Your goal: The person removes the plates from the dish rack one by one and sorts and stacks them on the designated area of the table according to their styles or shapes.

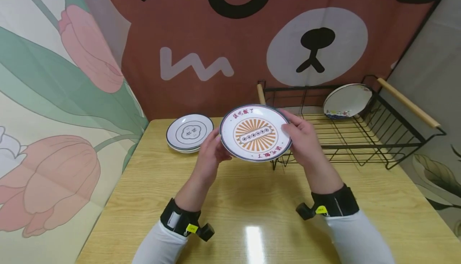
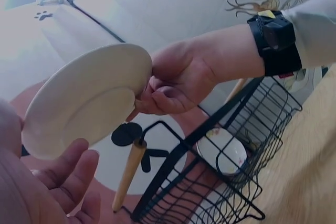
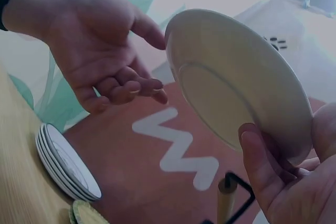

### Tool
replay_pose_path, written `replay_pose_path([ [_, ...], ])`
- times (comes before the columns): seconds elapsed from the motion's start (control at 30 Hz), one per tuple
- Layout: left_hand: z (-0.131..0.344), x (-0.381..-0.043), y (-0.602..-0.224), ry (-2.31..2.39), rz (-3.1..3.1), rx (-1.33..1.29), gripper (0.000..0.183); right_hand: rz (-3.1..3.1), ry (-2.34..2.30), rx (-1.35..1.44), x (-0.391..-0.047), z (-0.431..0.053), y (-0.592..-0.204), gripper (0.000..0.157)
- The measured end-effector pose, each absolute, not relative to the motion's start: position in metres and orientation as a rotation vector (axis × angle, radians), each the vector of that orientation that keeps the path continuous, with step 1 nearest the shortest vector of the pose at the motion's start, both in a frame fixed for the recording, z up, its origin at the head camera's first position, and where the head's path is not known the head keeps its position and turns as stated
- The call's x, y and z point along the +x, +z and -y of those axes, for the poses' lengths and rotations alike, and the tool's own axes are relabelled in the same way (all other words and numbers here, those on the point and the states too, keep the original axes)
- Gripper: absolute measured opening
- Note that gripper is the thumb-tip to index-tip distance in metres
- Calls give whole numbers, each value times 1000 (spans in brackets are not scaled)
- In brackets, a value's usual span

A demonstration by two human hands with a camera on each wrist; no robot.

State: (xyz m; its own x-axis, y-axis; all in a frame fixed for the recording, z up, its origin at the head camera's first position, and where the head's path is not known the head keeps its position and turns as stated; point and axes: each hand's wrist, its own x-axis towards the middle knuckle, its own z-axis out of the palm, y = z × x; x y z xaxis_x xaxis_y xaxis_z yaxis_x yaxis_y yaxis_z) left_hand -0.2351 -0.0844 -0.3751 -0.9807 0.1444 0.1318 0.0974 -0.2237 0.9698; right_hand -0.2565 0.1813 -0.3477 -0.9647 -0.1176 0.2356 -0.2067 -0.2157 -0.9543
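Observation:
A white plate (image 1: 256, 134) with a dark blue rim, orange rays in its centre and red characters is held up over the table, its face tilted toward the head camera. My left hand (image 1: 210, 152) holds its left rim, the thumb at the edge and the other fingers loosely bent beneath. On the opposite side my right hand (image 1: 304, 138) grips the rim, thumb on the face and fingers under it. The plain underside of the plate (image 3: 231, 82) shows in the right wrist view. Left of the hands, a stack of blue-rimmed white plates (image 1: 190, 132) sits on the table.
A black wire rack (image 1: 360, 147) with wooden handles (image 1: 408, 99) stands at the back right. A white bowl with a floral pattern (image 1: 347, 100) leans on its side in the rack's far corner. The wooden table (image 1: 151, 216) meets a cartoon-printed cloth (image 1: 201, 99) behind.

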Motion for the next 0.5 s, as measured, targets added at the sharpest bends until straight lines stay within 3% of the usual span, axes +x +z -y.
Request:
replay_pose_path([
  [0.5, 81, -223, -369, 2528, -1872, 312, 48, 1945, 2345, 394, -249, -170, -360, 51],
])
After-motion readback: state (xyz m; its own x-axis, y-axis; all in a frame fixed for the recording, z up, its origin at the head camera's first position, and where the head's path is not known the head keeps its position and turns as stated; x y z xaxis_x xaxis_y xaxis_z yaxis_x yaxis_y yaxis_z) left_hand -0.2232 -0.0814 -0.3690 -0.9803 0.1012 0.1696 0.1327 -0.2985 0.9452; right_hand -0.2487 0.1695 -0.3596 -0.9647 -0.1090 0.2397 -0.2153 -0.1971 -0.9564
